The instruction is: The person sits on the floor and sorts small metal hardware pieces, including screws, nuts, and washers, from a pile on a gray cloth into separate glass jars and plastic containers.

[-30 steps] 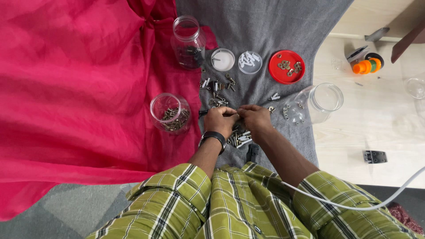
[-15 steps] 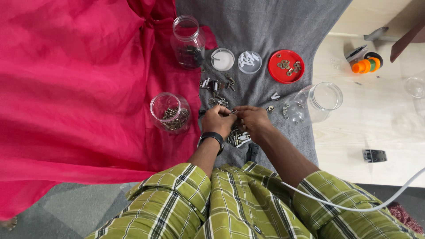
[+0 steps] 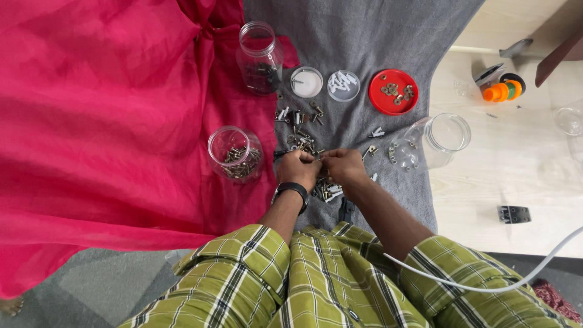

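Farthest to the left of our hands lies a red cloth [image 3: 103, 121], spread wide and overlapping the grey cloth [image 3: 364, 36] that we work on. On the red cloth, just left of our left hand, a clear jar [image 3: 234, 154] lies holding brownish metal fasteners. Up and away from that hand stands a second clear jar [image 3: 259, 58] with a few dark pieces at its bottom.

Our left hand [image 3: 297, 169], with a black watch [image 3: 292, 189] on its wrist, is curled with the fingertips drawn together toward the right hand. Our right hand [image 3: 344, 166] is curled the same way, and the two sets of fingertips meet between the hands. They seem to pinch some small metal piece there, but it is too small for us to tell what it is. Directly under and just below both hands sits a heap of small screws and metal parts [image 3: 327, 189]; more loose hardware [image 3: 299, 118] is scattered just beyond the left hand.

Farther out from the hands we see a white lid [image 3: 305, 82], a clear lid with white plastic plugs [image 3: 344, 85], then a red lid [image 3: 393, 92] holding brass washers. To the right of our right hand a clear jar [image 3: 431, 141] lies on its side at the cloth's edge.
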